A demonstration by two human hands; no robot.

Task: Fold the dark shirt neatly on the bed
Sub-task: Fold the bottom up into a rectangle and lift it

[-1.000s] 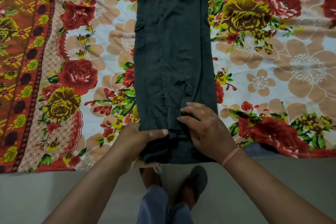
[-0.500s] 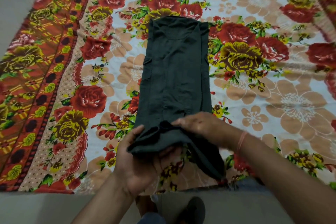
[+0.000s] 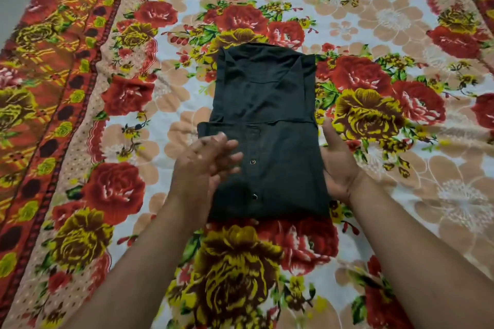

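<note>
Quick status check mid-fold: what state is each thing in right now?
Shirt: folded into a compact rectangle, lower half doubled up over the top, two snaps showing, flat on the bedsheet.
Left hand: open, blurred, fingers spread at the shirt's left edge, gripping nothing.
Right hand: open, palm against the shirt's right edge.
Bedsheet: spread under the shirt.

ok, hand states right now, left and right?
Left hand: open, blurred, over the dark shirt's left edge, gripping nothing.
Right hand: open, flat against the shirt's right edge, holding nothing.
</note>
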